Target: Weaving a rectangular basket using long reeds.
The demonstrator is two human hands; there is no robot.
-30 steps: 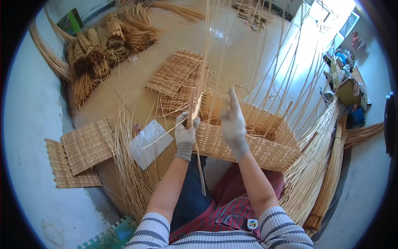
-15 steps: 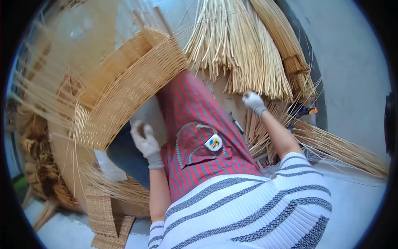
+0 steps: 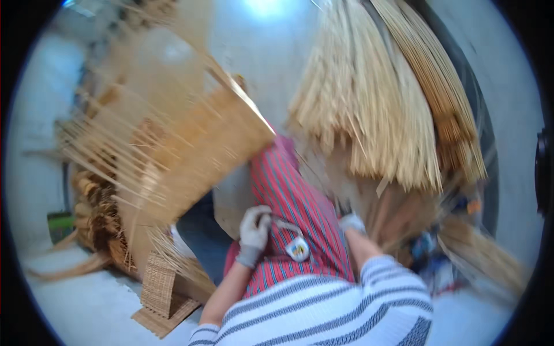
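Resting loosely curled on the red striped apron [image 3: 300,202], left hand [image 3: 254,228]; half-woven basket [image 3: 196,150] just left; right hand [image 3: 352,222] grip unclear.

Your left hand [image 3: 254,228] rests on your lap against the apron [image 3: 300,213], and your right hand [image 3: 352,222] sits just to its right, at the apron's far edge, low beside a bundle of reeds [image 3: 369,109] that spreads out ahead of you and to your right. The half-woven basket [image 3: 190,144] stands to your left front, tilted, its loose stakes fanning out leftward. Below it on the floor to your left lie small woven mats [image 3: 158,294], with bound bundles of straw [image 3: 98,213] farther left behind them.
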